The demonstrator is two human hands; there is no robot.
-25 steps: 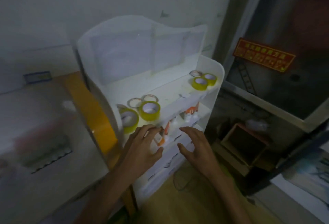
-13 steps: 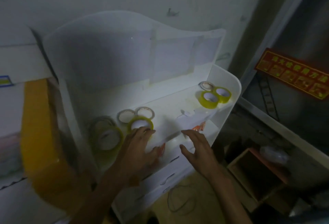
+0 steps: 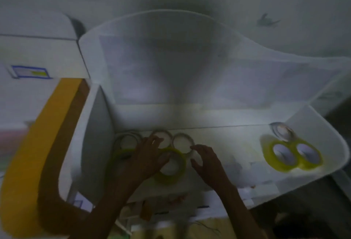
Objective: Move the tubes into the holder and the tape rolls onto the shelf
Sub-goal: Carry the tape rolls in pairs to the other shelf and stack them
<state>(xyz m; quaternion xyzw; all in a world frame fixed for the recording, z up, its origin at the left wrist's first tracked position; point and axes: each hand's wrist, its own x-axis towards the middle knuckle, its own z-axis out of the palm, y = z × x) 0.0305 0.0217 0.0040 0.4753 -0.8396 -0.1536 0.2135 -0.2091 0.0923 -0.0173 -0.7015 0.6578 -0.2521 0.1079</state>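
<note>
White shelf unit (image 3: 313, 130) against a pale wall is seen dimly and with motion blur. Compared with a second ago, both hands have been raised from the lower tier, where the orange-capped tubes sat, up to the top shelf, and the view has been tilted up and closer. Left hand (image 3: 144, 160) is laid across the left cluster of tape rolls, fingers spread over a clear roll (image 3: 161, 140) and the yellow roll (image 3: 171, 166); a firm grip cannot be confirmed through the blur, fingers read as loosely extended. Right hand (image 3: 208, 160) is held with fingers apart and slightly curved, tips near a second clear roll (image 3: 183, 144), nothing held. A third roll (image 3: 127, 141) sits at far left, partly hidden. Two more yellow rolls (image 3: 292, 153) and a clear one (image 3: 281, 130) lie at the right end, well apart. Tubes (image 3: 146, 210) are barely discernible below the shelf edge; the holder cannot be made out. Judged: tape rolls already shelved, being tidied. Crowded rolls obstruct each other; the yellow-edged box (image 3: 28, 143) stands beside on the left.
</note>
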